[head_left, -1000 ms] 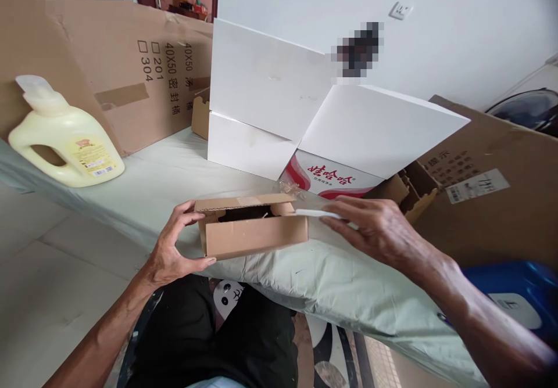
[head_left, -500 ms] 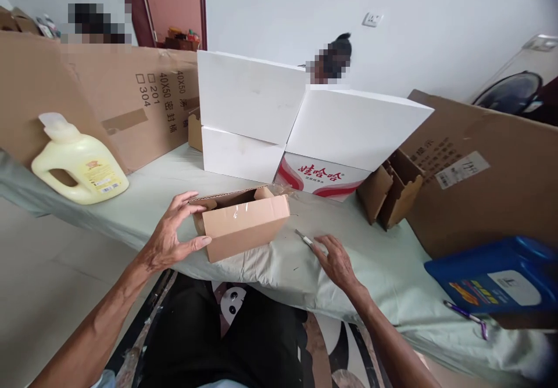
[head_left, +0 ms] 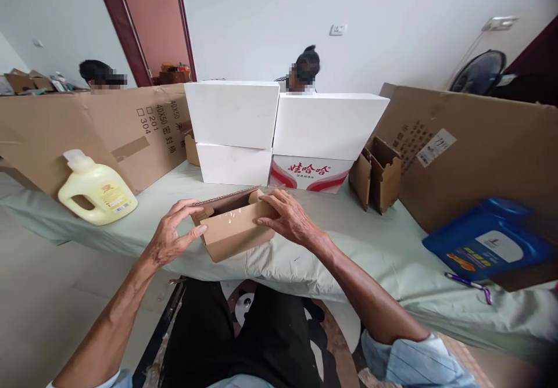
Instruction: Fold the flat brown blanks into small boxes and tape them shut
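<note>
A small brown cardboard box (head_left: pixel 238 234) stands tilted at the front of the cloth-covered table, its top open. My left hand (head_left: pixel 172 234) holds the left end, thumb on the near face and fingers at the back edge. At the right end, my right hand (head_left: pixel 290 216) grips the box with thumb in front and fingers over the upper rim. Strips of clear tape show along the top edge. The inside of the box is mostly hidden. I cannot see the small blade-like tool now.
White boxes (head_left: pixel 233 115) and a red-and-white carton (head_left: pixel 311 173) stand behind. A yellow jug (head_left: pixel 102 193) is at left; folded brown cardboard pieces (head_left: pixel 379 176), a blue jug (head_left: pixel 486 240) and a purple pen-like item (head_left: pixel 468 286) are at right. Two people sit beyond large cartons (head_left: pixel 152 132).
My right hand has moved left from the table onto the box's right end. The slim blade-like tool by its fingers is out of sight. The left hand stays on the box; the camera view shifted.
</note>
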### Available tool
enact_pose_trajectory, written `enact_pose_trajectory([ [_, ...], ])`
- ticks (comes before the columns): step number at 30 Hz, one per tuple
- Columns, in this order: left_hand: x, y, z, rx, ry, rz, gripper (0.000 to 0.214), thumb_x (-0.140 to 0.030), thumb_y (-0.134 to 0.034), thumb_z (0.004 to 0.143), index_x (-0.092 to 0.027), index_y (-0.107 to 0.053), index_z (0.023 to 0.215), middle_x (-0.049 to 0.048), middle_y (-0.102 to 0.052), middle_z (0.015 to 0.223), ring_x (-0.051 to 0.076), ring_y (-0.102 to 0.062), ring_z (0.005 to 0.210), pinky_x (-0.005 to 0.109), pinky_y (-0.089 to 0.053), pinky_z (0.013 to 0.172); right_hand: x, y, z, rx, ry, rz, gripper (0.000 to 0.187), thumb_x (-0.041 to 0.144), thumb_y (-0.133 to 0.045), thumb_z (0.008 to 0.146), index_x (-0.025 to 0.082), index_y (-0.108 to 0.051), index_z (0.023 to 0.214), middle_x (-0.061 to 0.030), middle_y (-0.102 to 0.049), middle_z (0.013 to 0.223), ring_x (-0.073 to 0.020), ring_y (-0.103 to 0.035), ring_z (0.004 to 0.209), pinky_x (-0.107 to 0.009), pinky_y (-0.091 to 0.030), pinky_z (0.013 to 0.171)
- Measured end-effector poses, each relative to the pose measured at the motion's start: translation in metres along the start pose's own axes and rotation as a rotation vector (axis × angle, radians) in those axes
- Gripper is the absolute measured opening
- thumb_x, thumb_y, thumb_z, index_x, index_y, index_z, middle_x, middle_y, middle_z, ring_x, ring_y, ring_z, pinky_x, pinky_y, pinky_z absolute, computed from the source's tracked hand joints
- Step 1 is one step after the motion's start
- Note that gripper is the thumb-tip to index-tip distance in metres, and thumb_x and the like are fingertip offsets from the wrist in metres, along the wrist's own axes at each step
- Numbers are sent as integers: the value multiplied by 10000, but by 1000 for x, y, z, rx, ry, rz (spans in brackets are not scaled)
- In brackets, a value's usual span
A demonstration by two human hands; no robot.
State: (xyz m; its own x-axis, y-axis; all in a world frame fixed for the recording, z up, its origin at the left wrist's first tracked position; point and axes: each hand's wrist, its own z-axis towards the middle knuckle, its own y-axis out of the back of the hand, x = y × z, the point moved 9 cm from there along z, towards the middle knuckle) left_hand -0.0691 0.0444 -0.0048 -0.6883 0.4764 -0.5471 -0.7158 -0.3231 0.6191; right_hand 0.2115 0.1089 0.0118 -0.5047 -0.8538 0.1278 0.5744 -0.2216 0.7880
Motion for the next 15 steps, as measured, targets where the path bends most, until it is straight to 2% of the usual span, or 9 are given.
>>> enact_pose_trajectory([
  [5, -21, -2, 8, 13, -67, 18, 362, -495, -627, 1041, -222, -795, 1208, 114, -728, 1346, 297, -698, 1294, 480, -563, 1164, 17, 8, -14, -22, -50, 10, 347, 558, -639, 1107, 213, -650, 1071, -74, -658, 962, -255, -570, 899, -358, -434, 797],
  [9, -23, -4, 17, 54, 29, -15, 451, -533, -501, 1073, -219, -810, 1168, 109, -737, 1303, 298, -709, 1271, 463, -594, 1110, 25, 14, -19, -18, -99, 15, 279, 435, -702, 1088, 220, -614, 935, -36, -645, 865, -219, -547, 814, -332, -386, 741],
  [12, -18, -5, 19, 106, 118, -24, 473, -611, -606, 996, -246, -787, 1237, 102, -700, 1384, 321, -696, 1304, 480, -622, 1061, 27, 19, -22, -42, -149, 49, 183, 326, -740, 1061, 219, -636, 954, -21, -666, 880, -191, -563, 776, -310, -380, 718],
  [15, -16, -6, 17, 167, 138, -30, 616, -638, -767, 868, -281, -716, 1369, 106, -637, 1485, 351, -657, 1375, 528, -618, 1084, 38, 24, -28, -68, -120, 82, 119, 248, -743, 1056, 222, -669, 968, -29, -704, 924, -194, -612, 827, -301, -401, 731],
])
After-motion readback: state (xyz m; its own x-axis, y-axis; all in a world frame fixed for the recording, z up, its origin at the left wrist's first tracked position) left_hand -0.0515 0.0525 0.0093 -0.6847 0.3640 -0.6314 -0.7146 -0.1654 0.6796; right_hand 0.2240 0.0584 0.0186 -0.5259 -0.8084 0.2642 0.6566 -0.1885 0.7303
